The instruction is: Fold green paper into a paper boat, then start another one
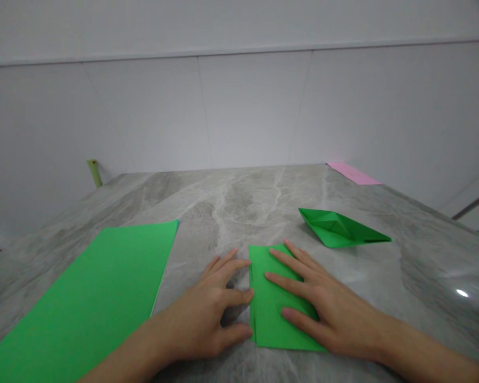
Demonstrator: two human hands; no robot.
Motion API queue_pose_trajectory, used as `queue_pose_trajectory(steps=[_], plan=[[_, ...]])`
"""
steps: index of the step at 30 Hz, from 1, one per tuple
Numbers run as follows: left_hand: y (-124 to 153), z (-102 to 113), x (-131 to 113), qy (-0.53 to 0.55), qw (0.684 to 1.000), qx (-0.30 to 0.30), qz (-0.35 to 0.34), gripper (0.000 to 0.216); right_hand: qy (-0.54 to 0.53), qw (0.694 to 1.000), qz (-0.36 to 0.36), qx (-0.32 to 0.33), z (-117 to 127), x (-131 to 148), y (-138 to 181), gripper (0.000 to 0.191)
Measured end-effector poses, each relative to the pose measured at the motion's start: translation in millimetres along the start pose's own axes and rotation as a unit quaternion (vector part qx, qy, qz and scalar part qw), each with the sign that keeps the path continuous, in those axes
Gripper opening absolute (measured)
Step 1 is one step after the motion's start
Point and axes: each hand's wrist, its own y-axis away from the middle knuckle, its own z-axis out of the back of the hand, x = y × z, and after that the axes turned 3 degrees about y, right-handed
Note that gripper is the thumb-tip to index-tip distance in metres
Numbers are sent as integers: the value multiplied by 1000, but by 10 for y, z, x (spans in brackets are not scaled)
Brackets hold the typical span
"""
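Note:
A folded sheet of green paper (273, 330) lies on the marbled grey table in front of me, its layers slightly offset along the left edge. My right hand (317, 295) rests flat on it with the fingers spread, covering its right side. At the left edge of the folded paper, my left hand (219, 306) has its fingers apart, the tips touching or very close to that edge. Beyond my right hand sits a folded green paper boat (335, 229).
To the left lies a large green sheet or stack of paper (99, 287), partly under my left forearm in view. A pink sheet (355, 174) is at the table's far right edge. A pale green object (95, 173) stands past the far left edge, against the white wall (239, 111).

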Motion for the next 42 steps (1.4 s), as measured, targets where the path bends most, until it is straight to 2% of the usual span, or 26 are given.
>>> queue_pose_trajectory(steps=[5,11,20,24,28,34,42], plan=[[-24,-28,39,30,999,-6,30,47,2,1000,-16,12,-32,-1,9,56],[-41,4,62,47,998,6,36,59,6,999,-34,21,-38,17,-28,58],[-43,5,70,25,1000,-3,16,56,17,999,-30,-22,-64,81,-50,54],[-33,4,62,15,1000,1,19,53,-6,998,-55,-43,-76,141,-31,51],[-36,8,55,22,1000,-5,15,53,-36,996,-75,-25,-92,181,7,58],[-48,6,72,42,999,-29,4,68,-25,998,-63,-11,-103,169,8,59],[-50,-3,53,34,998,-44,8,59,-16,998,-56,-11,-85,170,-17,59]])
